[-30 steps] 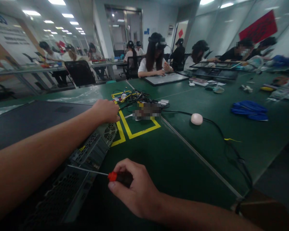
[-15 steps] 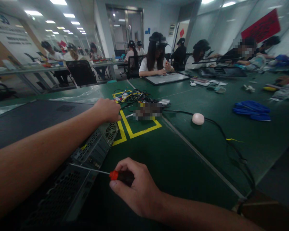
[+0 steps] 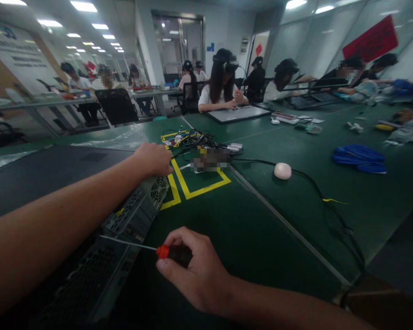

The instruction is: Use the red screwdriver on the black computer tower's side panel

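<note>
A dark computer case lies at the left, its rear side with vents and a fan grille facing right. My left hand is closed over the case's far corner, and its fingertips are mostly hidden. In my right hand is a screwdriver with a red and black handle, the thumb and fingers wrapped round it. Its long thin shaft points left, and the tip reaches the rear side of the case. Shadow and distance keep me from telling whether the tip sits on a screw.
Beyond the case, a tangle of black cables lies by yellow tape marks on the green table. A pale pink mouse-shaped object rests near a black cable. Blue cloth lies at the right. People sit at work across the table.
</note>
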